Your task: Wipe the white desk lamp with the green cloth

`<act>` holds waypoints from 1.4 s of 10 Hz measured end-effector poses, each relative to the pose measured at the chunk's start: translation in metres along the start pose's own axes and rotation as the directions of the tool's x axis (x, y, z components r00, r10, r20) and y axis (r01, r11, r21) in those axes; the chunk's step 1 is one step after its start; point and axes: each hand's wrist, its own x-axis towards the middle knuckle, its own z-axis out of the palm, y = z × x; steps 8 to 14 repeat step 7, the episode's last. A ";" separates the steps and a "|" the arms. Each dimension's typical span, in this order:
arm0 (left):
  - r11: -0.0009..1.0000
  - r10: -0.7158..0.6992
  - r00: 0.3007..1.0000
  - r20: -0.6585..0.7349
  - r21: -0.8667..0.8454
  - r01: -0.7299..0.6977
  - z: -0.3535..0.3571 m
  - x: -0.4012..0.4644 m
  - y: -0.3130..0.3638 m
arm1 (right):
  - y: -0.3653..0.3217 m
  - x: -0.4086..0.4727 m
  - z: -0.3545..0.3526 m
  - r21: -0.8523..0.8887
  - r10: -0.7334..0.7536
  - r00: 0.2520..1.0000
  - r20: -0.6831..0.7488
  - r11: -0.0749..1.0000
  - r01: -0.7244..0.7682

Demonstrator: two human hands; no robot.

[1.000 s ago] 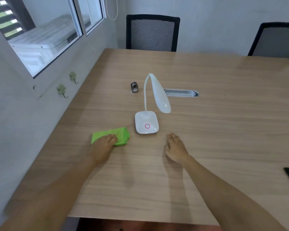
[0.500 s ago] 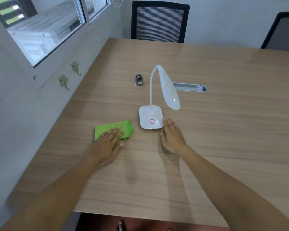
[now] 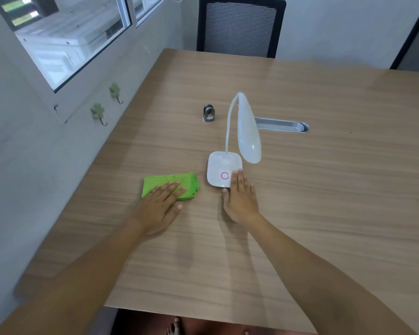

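The lamp (image 3: 228,170) is white. It has a flat, square base with round corners and a pink ring on it. A thin neck goes up from the back of the base and bends over, and the long head hangs down on the right side. The cloth (image 3: 179,183) is bright green and folded into a small, neat pad. Both sit on the tabletop (image 3: 336,201), which looks like light wood. The cloth lies just left of the lamp, with a small gap between them.

The left hand (image 3: 159,207) is open and flat, with its fingers spread on the near part of the cloth. It is not gripping it. The right hand (image 3: 240,201) is open and flat too. Its fingertips lie on the near right corner of the lamp base, right beside the pink ring. It may be pressing down, but that is hard to tell.

Behind the lamp there is a small metal thing (image 3: 208,113) and a long silver slot (image 3: 282,125) in the tabletop. A black chair (image 3: 240,27) stands at the far end. A window (image 3: 65,37) is in the wall on the left, with two green hooks (image 3: 98,112) under it.
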 end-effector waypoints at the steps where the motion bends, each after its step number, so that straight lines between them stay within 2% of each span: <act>1: 1.000 0.001 1.000 0.003 -0.013 -0.001 -0.001 0.001 -0.003 | -0.013 -0.001 0.006 0.021 0.045 0.999 -0.019 0.999 -0.045; 5: 1.000 -0.013 1.000 0.012 -0.021 0.014 -0.010 0.003 0.003 | 0.000 0.005 -0.006 -0.066 -0.025 0.997 0.072 0.997 0.030; 6: 1.000 -0.018 1.000 0.011 -0.024 0.019 -0.012 0.003 0.004 | -0.002 0.005 -0.007 -0.034 -0.014 0.995 0.099 0.999 0.018; 7: 0.998 -0.057 0.998 -0.037 -0.012 0.056 -0.010 -0.001 0.011 | -0.004 0.000 -0.019 0.064 0.002 0.999 0.034 0.998 -0.004; 14: 0.998 -0.057 0.998 -0.037 -0.012 0.056 -0.010 -0.001 0.011 | -0.004 0.000 -0.019 0.064 0.002 0.999 0.034 0.998 -0.004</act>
